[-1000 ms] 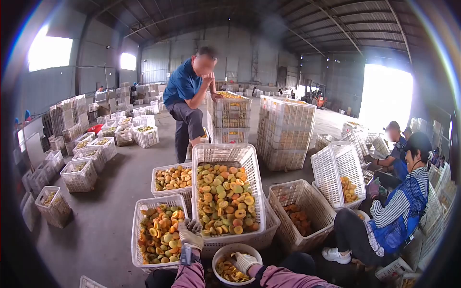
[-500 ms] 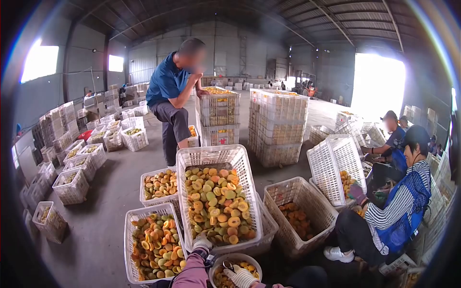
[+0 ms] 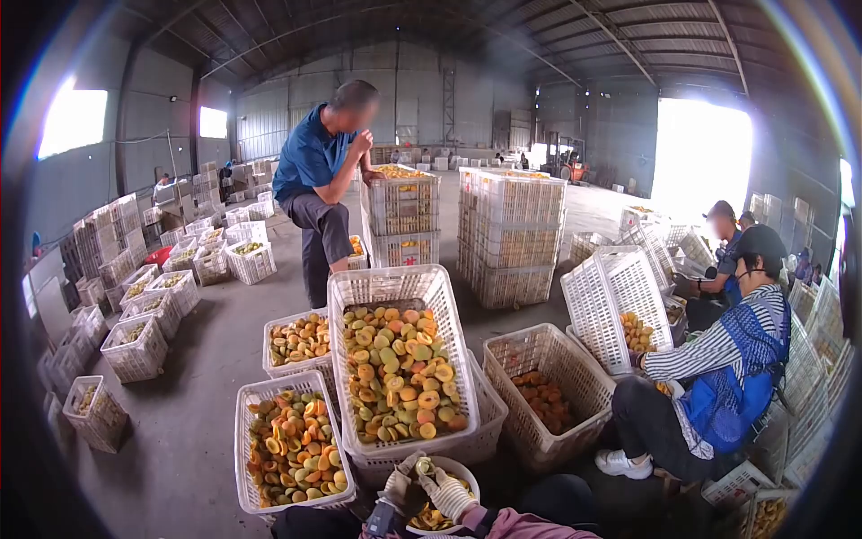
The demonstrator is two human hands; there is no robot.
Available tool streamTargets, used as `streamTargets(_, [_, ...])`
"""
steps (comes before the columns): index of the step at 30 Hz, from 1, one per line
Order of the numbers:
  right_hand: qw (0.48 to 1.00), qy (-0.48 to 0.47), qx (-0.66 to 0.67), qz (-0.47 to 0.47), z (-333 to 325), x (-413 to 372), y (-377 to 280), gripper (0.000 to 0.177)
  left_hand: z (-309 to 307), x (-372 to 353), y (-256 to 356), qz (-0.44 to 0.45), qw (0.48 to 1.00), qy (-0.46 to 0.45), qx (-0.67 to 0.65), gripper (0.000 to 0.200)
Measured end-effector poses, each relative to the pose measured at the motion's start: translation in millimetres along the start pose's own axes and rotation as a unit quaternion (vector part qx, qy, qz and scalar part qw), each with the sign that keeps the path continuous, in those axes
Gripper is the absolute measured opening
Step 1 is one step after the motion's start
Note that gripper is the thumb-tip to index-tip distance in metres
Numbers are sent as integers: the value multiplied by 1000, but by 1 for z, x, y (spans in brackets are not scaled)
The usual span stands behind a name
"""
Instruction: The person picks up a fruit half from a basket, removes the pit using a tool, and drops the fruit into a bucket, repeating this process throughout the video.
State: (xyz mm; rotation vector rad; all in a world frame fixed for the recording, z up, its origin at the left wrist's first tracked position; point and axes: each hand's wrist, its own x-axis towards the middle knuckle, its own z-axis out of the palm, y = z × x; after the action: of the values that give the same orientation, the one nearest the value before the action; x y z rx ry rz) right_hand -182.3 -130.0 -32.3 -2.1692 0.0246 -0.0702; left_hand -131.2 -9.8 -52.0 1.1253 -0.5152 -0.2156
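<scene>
My left hand (image 3: 400,483), in a pale work glove, is closed above the near side of a white bowl (image 3: 469,474). A greenish apricot (image 3: 425,466) shows at its fingertips, between both hands. My right hand (image 3: 447,494), gloved too, curls in beside it over the bowl; what its fingers hold is hidden. Cut apricot pieces (image 3: 433,517) lie in the bowl. Right behind the hands, a tilted white crate (image 3: 456,359) full of apricots rests on another crate (image 3: 489,422). To the left stands a crate of halved apricots (image 3: 244,449).
A crate partly filled with orange fruit (image 3: 588,386) stands to the right. Beyond it a seated person in a striped sleeve (image 3: 709,359) works by a tilted crate (image 3: 588,310). A standing person in blue (image 3: 310,157) leans on stacked crates (image 3: 401,211); another stack (image 3: 512,238) is alongside.
My left hand has moved from the front edge of the tilted crate down to the bowl, meeting my right hand, with an apricot now at its fingertips. The seated person's arm has reached forward.
</scene>
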Motion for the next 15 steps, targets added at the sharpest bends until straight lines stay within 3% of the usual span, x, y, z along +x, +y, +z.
streamTargets(1, [1000, 1, 3, 4, -6, -6, -15, 43, -6, -2, -17, -131, 960, 48, -244, 27])
streamTargets(2, [997, -44, 43, 36, -16, -15, -38, 44, -9, -5, -32, -257, 841, 88, -467, 31])
streamTargets(3, [991, -77, 86, 71, -22, -21, -48, 45, -16, -12, -44, -204, 891, 85, -397, 37])
streamTargets(4, [996, -39, 71, 19, -12, -22, -44, 40, 9, -18, -8, -169, 924, 76, -333, 36])
streamTargets(6, [992, 33, 41, -113, 16, -20, -12, 36, 17, -16, 23, -309, 888, 173, -292, 46])
streamTargets(7, [978, 50, 28, -198, 24, -18, 6, 38, 15, -10, 21, -312, 896, 184, -257, 46])
streamTargets(9, [970, -4, 239, 40, 1, -25, -35, 37, 16, 6, 17, -295, 912, 193, -212, 45])
streamTargets(13, [949, -12, 314, 20, -28, -27, -50, 38, 22, 33, 7, -287, 921, 210, -157, 44])
streamTargets(15, [961, 11, 276, 25, 1, -13, -16, 36, 23, 44, -1, -291, 922, 213, -141, 43])
